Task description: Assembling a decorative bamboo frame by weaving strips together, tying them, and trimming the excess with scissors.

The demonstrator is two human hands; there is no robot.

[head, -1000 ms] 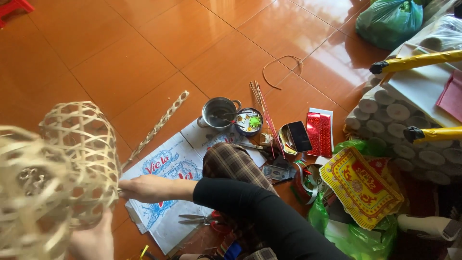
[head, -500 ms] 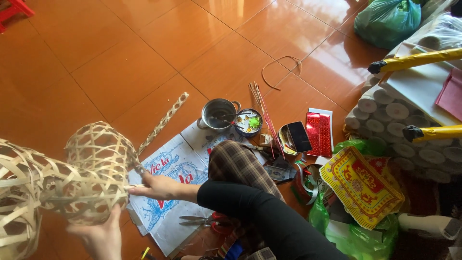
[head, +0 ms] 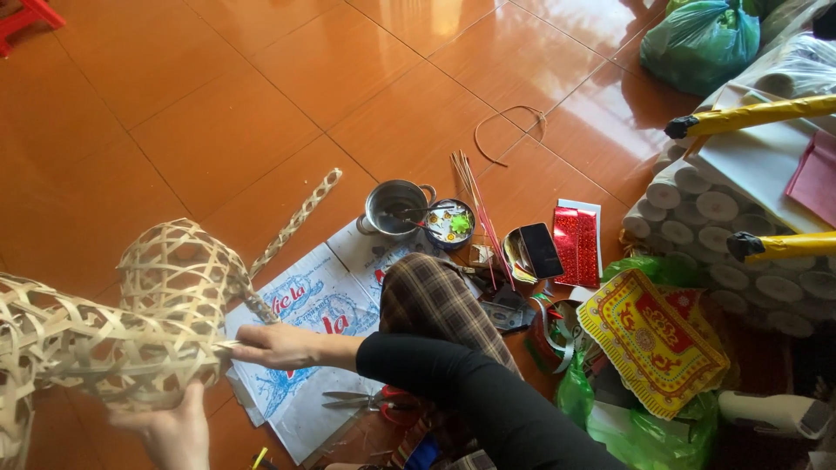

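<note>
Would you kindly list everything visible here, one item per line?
woven bamboo frame: one, tan, left, held
woven strip: one, tan, on floor
printed sheet: one, white and blue, under knee
metal pot: one, silver, centre
scissors: one, red handles, on sheet
phone: one, black, centre right
paper rolls: many, white, stacked right
green bag: one, top right
left hand: under frame
right hand: gripping frame

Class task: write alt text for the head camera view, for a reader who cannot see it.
Two bare hands, left hand beneath and right hand at its side, grip a woven bamboo frame over an orange tiled floor. Nearby lie scissors on a printed sack, a small metal pot, and paper rolls.
</note>
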